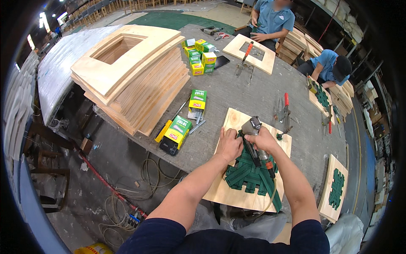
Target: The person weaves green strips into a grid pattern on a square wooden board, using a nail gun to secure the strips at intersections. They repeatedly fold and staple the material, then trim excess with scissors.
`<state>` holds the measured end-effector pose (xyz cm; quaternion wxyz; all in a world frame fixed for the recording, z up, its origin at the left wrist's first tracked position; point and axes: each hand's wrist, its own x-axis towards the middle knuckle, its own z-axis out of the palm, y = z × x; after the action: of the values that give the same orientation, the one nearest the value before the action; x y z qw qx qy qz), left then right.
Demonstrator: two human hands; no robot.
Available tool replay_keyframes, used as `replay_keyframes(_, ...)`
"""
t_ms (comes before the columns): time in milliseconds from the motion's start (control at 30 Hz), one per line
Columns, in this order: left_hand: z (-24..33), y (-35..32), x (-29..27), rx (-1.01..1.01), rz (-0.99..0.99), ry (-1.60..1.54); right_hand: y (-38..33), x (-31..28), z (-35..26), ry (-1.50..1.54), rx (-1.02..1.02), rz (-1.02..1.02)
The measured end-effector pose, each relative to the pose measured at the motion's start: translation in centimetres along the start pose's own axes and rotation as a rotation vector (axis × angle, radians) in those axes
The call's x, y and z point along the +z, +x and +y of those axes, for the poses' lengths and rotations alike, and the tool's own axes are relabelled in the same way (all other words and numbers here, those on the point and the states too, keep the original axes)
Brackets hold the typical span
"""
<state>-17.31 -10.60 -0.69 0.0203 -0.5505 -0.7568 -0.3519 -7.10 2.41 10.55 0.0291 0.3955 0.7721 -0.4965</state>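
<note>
A pale wooden panel (218, 190) lies before me on the grey table, with woven dark green webbing straps (247, 172) across its middle. My right hand (263, 140) is wrapped round the grip of a pneumatic staple gun (253, 123). The gun's long dark nose and magazine slant over the webbing, and an air hose hangs from its orange-red fitting. At the far left part of the webbing, my left hand (229, 144) is closed with curled fingers on a strap, close beside the gun. The fingertips are partly hidden. One loose strap end (270, 192) runs over the panel's near edge.
Stacked wooden frames (139, 97) stand at left, near staple boxes (197, 101), a yellow-handled tool (163, 131) and a black phone (169, 147). A red-handled clamp (286, 112) lies right of the panel. Another webbed panel (334, 190) is farther right. Two co-workers sit across the table.
</note>
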Motion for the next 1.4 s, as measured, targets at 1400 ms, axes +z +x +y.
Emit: replay_keyframes(1400,9.4,-17.8,-5.1,-0.052,-0.047,-0.11,-21.3,-13.4,30.7,0.82,0.361,0.57)
